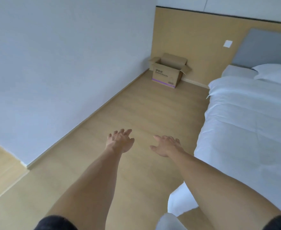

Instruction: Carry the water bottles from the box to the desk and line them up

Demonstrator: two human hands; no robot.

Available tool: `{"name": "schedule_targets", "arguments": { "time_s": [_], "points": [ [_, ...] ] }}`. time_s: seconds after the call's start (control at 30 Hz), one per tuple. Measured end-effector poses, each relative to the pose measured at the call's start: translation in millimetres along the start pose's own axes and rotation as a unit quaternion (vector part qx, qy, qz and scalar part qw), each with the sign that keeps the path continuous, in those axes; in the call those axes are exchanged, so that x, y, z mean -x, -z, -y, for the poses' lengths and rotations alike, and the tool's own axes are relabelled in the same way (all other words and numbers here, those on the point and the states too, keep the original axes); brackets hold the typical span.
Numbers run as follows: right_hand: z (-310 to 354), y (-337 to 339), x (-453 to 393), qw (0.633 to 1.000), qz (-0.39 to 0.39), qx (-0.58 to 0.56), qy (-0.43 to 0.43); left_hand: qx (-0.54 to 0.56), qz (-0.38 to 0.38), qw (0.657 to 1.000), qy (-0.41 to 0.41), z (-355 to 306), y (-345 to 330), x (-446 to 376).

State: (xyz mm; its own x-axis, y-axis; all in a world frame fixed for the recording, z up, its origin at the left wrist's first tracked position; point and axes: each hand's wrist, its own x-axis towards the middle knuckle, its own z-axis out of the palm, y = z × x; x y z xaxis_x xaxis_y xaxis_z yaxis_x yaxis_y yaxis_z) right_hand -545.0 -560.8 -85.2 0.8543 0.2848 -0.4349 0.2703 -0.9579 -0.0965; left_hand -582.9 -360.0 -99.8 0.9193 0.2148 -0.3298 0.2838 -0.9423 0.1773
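white painted wall at far left, matte and smooth, meeting a pale wood-grain floor along a thin skirting strip. my left hand is stretched forward over the floor, fingers spread and loose, holding nothing. further up, in the corner where the wall meets a tan wooden panel, stands the cardboard box: brown corrugated board, four flaps folded open, a purple band along its base, printed text too small to read. i cannot see inside it from here, so no water bottles show, and the desk is out of view. my right hand is likewise extended, palm down, fingers relaxed and empty. at right, a bed with smooth white linen, a pillow and a grey padded headboard. i judge the step in hand to be the approach to the box, well apart from both hands; the next move calls for closing that gap, crouching, and reaching down between the flaps.
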Motion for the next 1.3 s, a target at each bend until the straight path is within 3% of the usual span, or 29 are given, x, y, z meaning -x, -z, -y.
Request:
{"name": "schedule_targets", "arguments": {
  "time_s": [0.4, 0.67, 0.83, 1.3],
  "points": [
    [6, 44, -167, 0.998, 0.024, -0.030, -0.042, -0.038, 0.007, 0.997, -0.064, -11, 45, -178],
    [0, 126, -312, 0.999, 0.022, -0.039, -0.025, -0.044, 0.000, 0.999, -0.028, -16, 118, -323],
    [-16, 171, -378, 0.999, 0.013, -0.035, -0.033, -0.040, 0.005, 0.998, -0.055, -43, 139, -400],
    [-62, 264, -579, 0.989, -0.002, -0.050, -0.138, -0.055, 0.017, 0.987, -0.152, -87, 193, -645]
  ]
}}
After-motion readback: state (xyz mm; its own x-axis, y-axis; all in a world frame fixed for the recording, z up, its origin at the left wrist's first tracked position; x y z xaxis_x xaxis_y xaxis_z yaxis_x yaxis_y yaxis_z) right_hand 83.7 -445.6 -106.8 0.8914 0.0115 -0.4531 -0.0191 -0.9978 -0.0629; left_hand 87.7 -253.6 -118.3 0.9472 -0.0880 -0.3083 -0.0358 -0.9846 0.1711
